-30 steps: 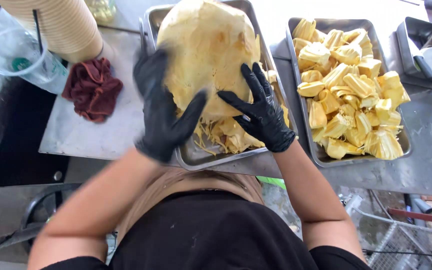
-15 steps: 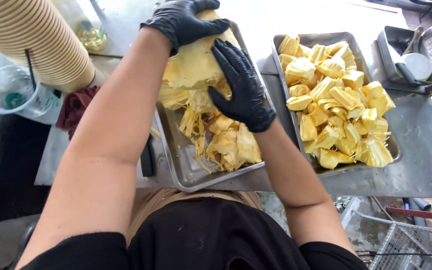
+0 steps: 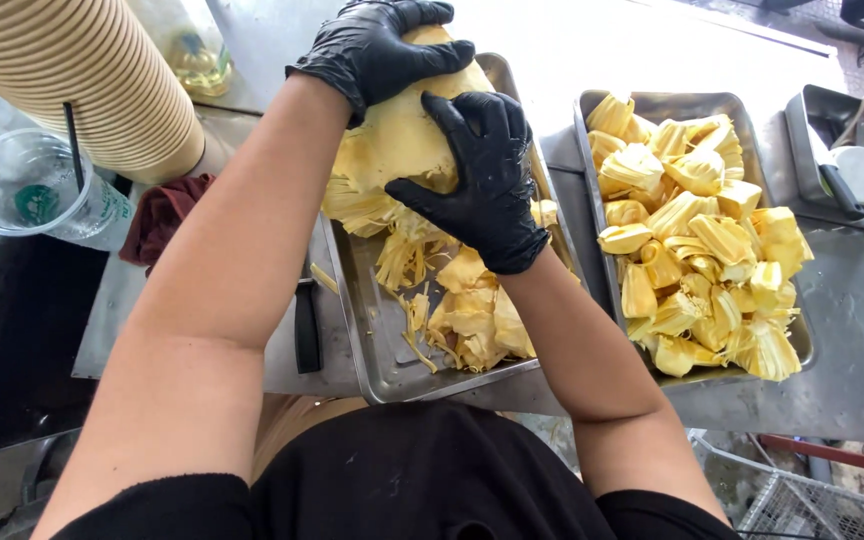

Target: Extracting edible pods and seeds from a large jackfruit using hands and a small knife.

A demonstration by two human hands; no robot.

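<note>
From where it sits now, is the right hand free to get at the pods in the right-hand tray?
Probably not at once: the right hand is pressed against the jackfruit chunk, which the left hand also grips. The pods lie uncovered in the neighbouring tray, nothing between.

The stack of paper cups (image 3: 82,80) runs off the top edge, its full height unseen.

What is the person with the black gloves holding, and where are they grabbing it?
A big yellow chunk of jackfruit. The left hand grips its top end, and the right hand presses its near side, above the metal tray.
</note>
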